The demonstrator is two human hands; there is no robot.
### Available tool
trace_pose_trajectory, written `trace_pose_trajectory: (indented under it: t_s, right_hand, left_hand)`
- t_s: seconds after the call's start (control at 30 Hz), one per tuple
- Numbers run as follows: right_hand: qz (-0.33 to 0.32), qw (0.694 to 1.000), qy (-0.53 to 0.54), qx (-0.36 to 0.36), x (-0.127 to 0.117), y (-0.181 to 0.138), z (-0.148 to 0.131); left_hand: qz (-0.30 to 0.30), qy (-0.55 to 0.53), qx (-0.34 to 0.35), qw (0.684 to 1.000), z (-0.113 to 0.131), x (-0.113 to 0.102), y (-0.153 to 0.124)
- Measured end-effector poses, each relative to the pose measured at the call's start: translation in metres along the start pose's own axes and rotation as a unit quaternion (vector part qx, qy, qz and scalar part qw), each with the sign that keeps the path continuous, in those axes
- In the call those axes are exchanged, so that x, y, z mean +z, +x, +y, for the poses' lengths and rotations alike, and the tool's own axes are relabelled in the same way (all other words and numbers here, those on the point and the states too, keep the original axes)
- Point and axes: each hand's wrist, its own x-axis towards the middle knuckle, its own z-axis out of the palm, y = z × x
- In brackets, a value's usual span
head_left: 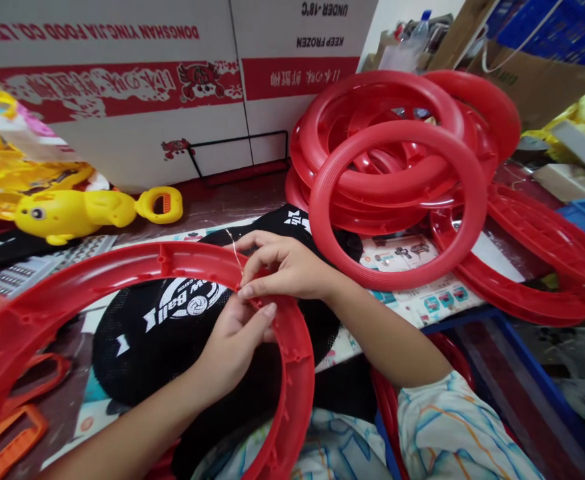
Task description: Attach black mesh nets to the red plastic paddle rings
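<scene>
A large red plastic ring (pixel 162 261), its hollow ribbed side facing up, arches across the left and middle of the head view. My left hand (pixel 237 337) reaches through the ring's opening and is closed on its rim, thumb on top. Just above, my right hand (pixel 287 267) pinches at the same part of the rim. A thin pale string (pixel 234 248) rises from between the right fingertips; its lower end is hidden there. Under the ring lies black mesh fabric (pixel 132 333) with white "Ball" lettering.
More red rings (pixel 397 203) are piled at the back right. Behind stands a large white carton (pixel 137 143). A yellow animal-shaped toy (pixel 77 212) lies at the left, with orange handles (pixel 20 437) lower down. A blue crate (pixel 517 373) is at the right.
</scene>
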Motion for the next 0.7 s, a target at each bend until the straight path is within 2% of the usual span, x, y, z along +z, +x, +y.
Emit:
trace_pose_trajectory:
  t_s: [0.17,0.37,0.5,0.7]
  right_hand:
    - [0.006,0.997,-0.037,-0.067,0.001,0.000,-0.003]
    - [-0.041,0.995,-0.057,-0.075,-0.003,0.000,-0.013]
    - [-0.047,0.998,-0.028,-0.044,-0.002,-0.001,-0.016]
    - [-0.031,0.999,0.025,0.018,-0.003,-0.003,-0.018]
  left_hand:
    - [0.009,0.023,-0.011,1.000,0.004,-0.003,0.003]
    - [-0.084,0.055,-0.088,0.991,0.015,-0.005,-0.003]
    - [-0.155,0.125,-0.108,0.974,0.019,-0.008,-0.008]
    - [-0.187,0.105,-0.116,0.970,0.018,-0.010,-0.013]
